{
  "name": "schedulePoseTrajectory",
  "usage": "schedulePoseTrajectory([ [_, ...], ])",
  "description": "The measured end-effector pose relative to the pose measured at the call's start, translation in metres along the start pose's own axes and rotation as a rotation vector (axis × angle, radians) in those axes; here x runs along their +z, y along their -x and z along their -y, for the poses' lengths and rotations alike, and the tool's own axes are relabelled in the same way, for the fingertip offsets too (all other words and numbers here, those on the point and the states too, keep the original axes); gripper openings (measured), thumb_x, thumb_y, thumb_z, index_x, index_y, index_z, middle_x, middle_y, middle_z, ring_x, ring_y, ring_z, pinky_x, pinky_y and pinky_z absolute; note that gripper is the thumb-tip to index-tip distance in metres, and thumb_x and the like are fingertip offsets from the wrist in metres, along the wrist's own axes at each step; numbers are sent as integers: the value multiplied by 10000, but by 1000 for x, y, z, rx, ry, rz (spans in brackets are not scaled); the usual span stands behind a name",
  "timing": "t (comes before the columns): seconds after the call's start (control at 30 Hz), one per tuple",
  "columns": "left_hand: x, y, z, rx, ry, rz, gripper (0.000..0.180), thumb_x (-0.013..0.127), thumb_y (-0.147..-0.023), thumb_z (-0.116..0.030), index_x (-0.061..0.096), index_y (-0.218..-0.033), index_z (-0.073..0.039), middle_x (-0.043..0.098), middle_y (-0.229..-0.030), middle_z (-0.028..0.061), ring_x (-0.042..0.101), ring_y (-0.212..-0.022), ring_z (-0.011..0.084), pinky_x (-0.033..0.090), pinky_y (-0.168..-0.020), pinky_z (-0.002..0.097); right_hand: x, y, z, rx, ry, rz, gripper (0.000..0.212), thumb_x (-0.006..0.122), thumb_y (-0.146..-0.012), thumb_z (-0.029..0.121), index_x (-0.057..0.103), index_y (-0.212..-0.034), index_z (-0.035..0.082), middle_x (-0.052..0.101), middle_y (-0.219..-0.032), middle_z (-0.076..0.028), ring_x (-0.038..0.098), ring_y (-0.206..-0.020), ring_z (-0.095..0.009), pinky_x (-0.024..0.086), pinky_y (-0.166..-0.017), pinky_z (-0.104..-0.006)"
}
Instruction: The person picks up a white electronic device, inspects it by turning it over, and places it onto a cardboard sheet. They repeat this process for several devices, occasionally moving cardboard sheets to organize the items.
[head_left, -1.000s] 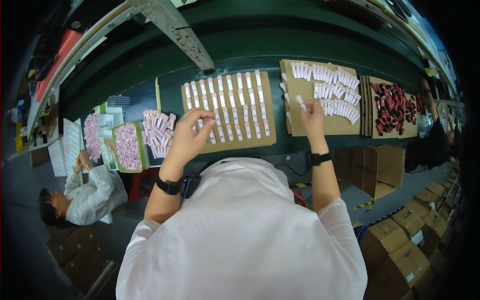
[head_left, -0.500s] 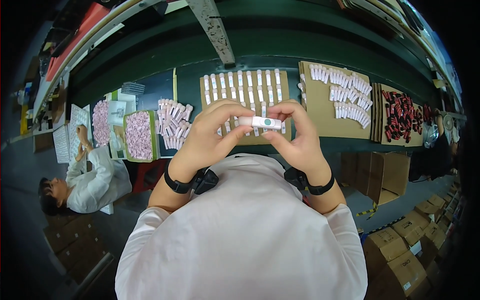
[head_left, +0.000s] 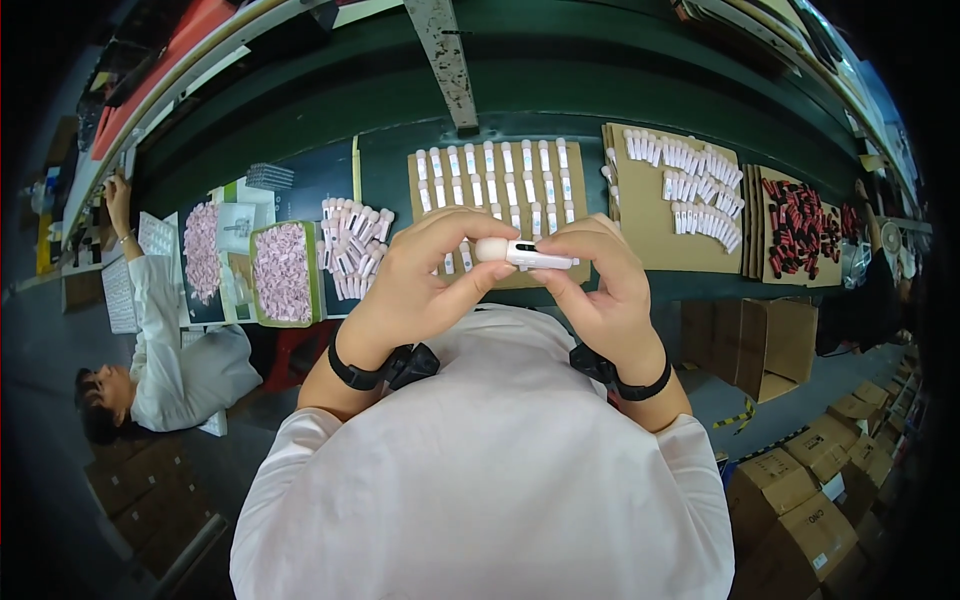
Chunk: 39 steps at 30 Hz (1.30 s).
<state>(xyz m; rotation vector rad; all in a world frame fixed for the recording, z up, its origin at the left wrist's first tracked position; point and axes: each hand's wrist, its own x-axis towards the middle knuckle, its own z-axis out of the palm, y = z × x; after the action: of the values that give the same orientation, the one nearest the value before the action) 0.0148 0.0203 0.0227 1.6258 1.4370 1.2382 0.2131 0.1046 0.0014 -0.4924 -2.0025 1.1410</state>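
Note:
In front of my chest I hold a small white tube (head_left: 538,261) with a rounded pale-pink end (head_left: 490,249), lying sideways. A dark oblong slot shows on its upper side. My left hand (head_left: 412,285) pinches the rounded end between thumb and fingers. At the white end, my right hand (head_left: 607,278) grips with thumb below and fingers on top, partly covering it. Just beyond my hands, similar tubes (head_left: 508,158) stretch in neat rows on a cardboard sheet (head_left: 520,281). My hands hide part of the nearest row.
Left of the rows lies a loose heap of similar tubes (head_left: 352,245), then a green-rimmed tray (head_left: 318,300) of small pink pieces. More tubes cover a cardboard sheet (head_left: 640,235) at right, with red-and-black pieces (head_left: 800,230) beyond. A co-worker (head_left: 185,365) sits at far left.
The tube has been turned about its length: a green round mark faced up before, the dark slot shows now. My right fingers have closed over its end. The co-worker's arm has stretched away.

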Motion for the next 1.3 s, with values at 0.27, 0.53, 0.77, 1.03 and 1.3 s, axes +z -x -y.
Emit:
schedulePoseTrajectory([
  [0.27, -4, -5, 2, 169, 22, 14, 294, 752, -751, -44, 646, -1022, -4, 669, -971, 111, 625, -932, 249, 421, -1016, 446, 2, -4, 7, -49, -16, -51, 277, 741, -749, -7, 631, -1003, -25, 650, -911, -107, 570, -822, -210, 435, -739, -304],
  [0.53, -6, -9, 6, 264, -19, 7, 280, 747, -725, -23, 659, -991, -23, 667, -937, 104, 625, -889, 286, 453, -977, 438, 3, -7, 10, -90, 27, -51, 249, 741, -740, -10, 643, -969, -22, 655, -879, -115, 572, -807, -222, 434, -733, -308],
  [0.77, -8, -12, 4, 256, 12, 18, 255, 748, -739, -39, 663, -979, -25, 663, -923, 105, 622, -880, 279, 457, -955, 423, 4, -9, 9, -101, 24, -70, 248, 743, -735, -12, 643, -962, -18, 654, -888, -121, 576, -807, -229, 435, -735, -312],
  [1.03, -13, -9, 13, 166, 43, 37, 246, 773, -764, -122, 662, -961, -25, 670, -881, 99, 627, -865, 259, 450, -957, 413, 4, -10, 7, -130, 30, -119, 259, 741, -725, -23, 647, -966, -15, 651, -899, -129, 579, -812, -235, 434, -734, -317],
  [1.3, -12, -8, 9, 225, 27, 20, 235, 769, -784, -147, 651, -944, -21, 663, -871, 104, 623, -838, 245, 470, -905, 385, 1, -9, 9, -203, 109, -95, 268, 752, -712, -24, 659, -963, -9, 659, -880, -113, 585, -794, -233, 443, -720, -321],
])
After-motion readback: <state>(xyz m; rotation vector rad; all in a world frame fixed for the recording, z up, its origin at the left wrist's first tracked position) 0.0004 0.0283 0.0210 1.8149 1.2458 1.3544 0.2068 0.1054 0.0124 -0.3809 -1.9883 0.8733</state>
